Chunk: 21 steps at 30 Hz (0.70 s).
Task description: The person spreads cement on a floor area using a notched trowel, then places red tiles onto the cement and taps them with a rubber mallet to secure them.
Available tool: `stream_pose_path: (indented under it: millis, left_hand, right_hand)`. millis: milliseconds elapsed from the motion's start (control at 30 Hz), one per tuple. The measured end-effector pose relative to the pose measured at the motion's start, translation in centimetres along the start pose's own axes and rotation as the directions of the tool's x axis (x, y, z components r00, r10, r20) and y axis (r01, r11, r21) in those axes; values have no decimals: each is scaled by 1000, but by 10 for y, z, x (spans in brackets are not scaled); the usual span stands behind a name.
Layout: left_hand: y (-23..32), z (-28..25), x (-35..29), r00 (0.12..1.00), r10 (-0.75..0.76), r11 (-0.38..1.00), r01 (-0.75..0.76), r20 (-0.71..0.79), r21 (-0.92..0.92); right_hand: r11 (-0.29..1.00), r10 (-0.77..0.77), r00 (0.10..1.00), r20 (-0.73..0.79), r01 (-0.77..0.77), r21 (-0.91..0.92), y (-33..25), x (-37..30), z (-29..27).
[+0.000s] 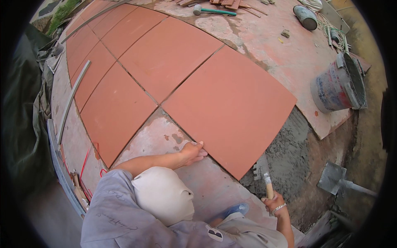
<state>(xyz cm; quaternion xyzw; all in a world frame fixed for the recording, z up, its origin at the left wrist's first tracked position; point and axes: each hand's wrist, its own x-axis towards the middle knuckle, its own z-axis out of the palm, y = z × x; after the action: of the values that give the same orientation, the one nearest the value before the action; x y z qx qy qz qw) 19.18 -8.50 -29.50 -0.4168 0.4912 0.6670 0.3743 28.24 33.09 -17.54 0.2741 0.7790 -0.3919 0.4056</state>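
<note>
Nearest tile (pixel 231 97): right of centre; may rock if mortar (pixel 291 155), lower right, lies uneven.
Left hand (pixel 193 153): half open, fingers against its edge.
Right hand (pixel 274 202): closed around trowel (pixel 264 174); careless blade could chip.

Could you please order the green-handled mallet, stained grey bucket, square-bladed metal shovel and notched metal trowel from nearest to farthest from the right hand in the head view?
1. Notched metal trowel, held in the right hand.
2. Square-bladed metal shovel, to its right.
3. Stained grey bucket, farther up right.
4. Green-handled mallet, near the top edge.
</note>
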Motion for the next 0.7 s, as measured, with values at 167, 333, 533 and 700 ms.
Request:
stream_pose_path:
  millis: [167,333,533,700]
  left_hand:
    - [-4,1,2,998,58,998,-58,-17,23]
    - [1,2,-12,995,96,995,-96,-2,41]
    - [12,2,-31,993,121,989,-121,3,88]
    - [24,4,-52,992,122,989,-120,-23,81]
  right_hand:
    - [999,-46,999,8,46,-12,8,2,-3]
    - [998,-59,998,1,59,-31,4,1,-3]
    - [992,-34,999,2,34,-123,4,-5,-5]
    - [977,-53,999,-10,49,-207,11,-8,-14]
